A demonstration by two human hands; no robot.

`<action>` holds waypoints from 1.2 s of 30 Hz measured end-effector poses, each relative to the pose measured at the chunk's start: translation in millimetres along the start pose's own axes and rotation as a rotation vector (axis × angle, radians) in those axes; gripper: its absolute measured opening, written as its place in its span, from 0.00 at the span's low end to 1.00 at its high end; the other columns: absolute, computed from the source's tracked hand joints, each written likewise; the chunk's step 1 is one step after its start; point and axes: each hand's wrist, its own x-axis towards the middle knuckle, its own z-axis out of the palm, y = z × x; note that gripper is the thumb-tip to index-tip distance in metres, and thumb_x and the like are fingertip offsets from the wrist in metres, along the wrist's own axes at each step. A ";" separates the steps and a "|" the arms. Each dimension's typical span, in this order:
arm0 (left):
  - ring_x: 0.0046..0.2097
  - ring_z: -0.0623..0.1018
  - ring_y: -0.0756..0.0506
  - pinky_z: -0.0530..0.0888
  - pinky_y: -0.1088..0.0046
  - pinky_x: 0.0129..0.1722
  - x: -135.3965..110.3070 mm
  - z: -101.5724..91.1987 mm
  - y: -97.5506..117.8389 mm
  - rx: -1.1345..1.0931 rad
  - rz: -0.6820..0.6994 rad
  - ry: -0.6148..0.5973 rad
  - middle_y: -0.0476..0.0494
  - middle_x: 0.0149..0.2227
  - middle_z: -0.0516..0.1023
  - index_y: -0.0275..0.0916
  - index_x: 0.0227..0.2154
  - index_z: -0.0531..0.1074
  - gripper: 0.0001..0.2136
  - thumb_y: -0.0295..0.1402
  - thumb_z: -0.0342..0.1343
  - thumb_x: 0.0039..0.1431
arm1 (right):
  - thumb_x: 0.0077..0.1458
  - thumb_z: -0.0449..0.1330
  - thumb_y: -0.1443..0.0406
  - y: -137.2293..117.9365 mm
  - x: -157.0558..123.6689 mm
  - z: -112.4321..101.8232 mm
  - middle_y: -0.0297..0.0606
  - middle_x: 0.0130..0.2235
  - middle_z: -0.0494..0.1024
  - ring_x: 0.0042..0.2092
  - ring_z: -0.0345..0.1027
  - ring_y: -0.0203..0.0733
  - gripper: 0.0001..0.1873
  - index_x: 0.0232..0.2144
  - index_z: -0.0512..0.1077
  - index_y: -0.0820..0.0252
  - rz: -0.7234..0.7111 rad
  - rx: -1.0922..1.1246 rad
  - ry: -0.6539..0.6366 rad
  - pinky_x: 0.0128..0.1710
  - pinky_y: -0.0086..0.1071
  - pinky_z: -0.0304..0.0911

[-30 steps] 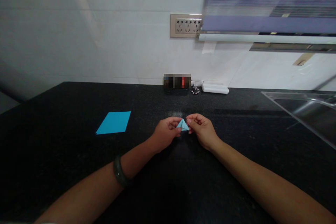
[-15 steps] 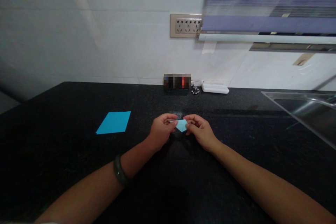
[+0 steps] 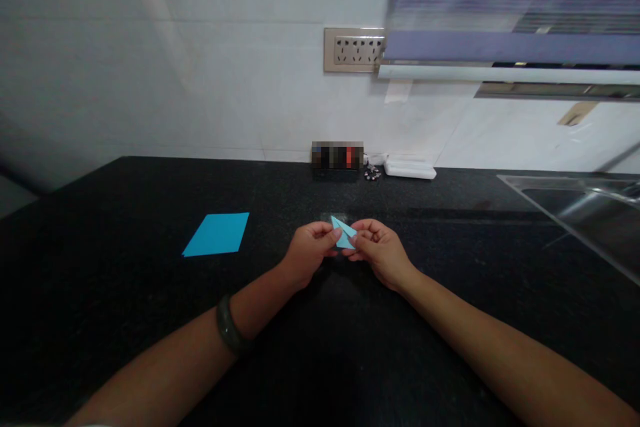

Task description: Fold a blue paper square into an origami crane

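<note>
A small folded light-blue paper piece, pointed and creased, is pinched between the left hand and right hand; a flat blue paper sheet lies well left of it on the speckled black countertop.

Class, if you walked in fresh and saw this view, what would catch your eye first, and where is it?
First, the small folded blue paper pinched between the left hand and right hand at centre, above the black counter. Next, the flat blue sheet lying apart to the left.
</note>
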 end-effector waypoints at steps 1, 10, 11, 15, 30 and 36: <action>0.30 0.73 0.50 0.70 0.74 0.29 0.0 0.0 -0.3 -0.006 -0.002 0.000 0.44 0.30 0.73 0.33 0.30 0.69 0.13 0.39 0.55 0.46 | 0.42 0.60 0.66 -0.3 -0.6 0.6 0.30 0.25 0.71 0.25 0.69 0.33 0.13 0.33 0.63 0.61 -0.007 -0.003 -0.016 0.23 0.25 0.63; 0.29 0.72 0.50 0.70 0.74 0.28 0.4 1.2 2.0 -0.091 -0.042 -0.004 0.44 0.28 0.72 0.33 0.28 0.68 0.13 0.40 0.53 0.47 | 0.40 0.61 0.69 -1.1 -4.1 2.9 0.31 0.28 0.71 0.28 0.66 0.32 0.19 0.37 0.63 0.58 -0.084 -0.076 -0.123 0.27 0.27 0.61; 0.29 0.72 0.50 0.70 0.75 0.28 0.2 1.3 2.5 -0.091 -0.051 -0.011 0.44 0.29 0.72 0.33 0.28 0.68 0.13 0.41 0.53 0.47 | 0.40 0.61 0.68 -1.2 -3.9 2.7 0.30 0.27 0.71 0.27 0.65 0.31 0.19 0.37 0.63 0.58 -0.095 -0.091 -0.118 0.27 0.27 0.61; 0.29 0.72 0.51 0.69 0.77 0.26 -0.3 0.9 3.3 -0.107 -0.073 -0.020 0.43 0.29 0.72 0.33 0.28 0.69 0.13 0.40 0.54 0.47 | 0.39 0.61 0.68 -2.4 -3.0 1.7 0.29 0.25 0.71 0.25 0.63 0.30 0.19 0.37 0.63 0.58 -0.110 -0.144 -0.100 0.25 0.26 0.59; 0.29 0.72 0.50 0.69 0.75 0.27 0.8 0.5 3.8 0.080 0.009 0.038 0.46 0.26 0.72 0.34 0.27 0.69 0.12 0.40 0.53 0.47 | 0.44 0.58 0.60 -2.8 -2.3 0.2 0.29 0.20 0.66 0.20 0.57 0.29 0.09 0.28 0.68 0.60 -0.156 -0.372 0.017 0.19 0.25 0.53; 0.29 0.71 0.52 0.67 0.78 0.24 -1.5 4.5 3.4 0.062 0.030 -0.110 0.45 0.30 0.72 0.35 0.36 0.67 0.16 0.32 0.58 0.42 | 0.46 0.56 0.59 -1.9 -1.1 0.2 0.30 0.21 0.66 0.19 0.57 0.29 0.10 0.25 0.66 0.61 -0.150 -0.305 0.101 0.19 0.25 0.53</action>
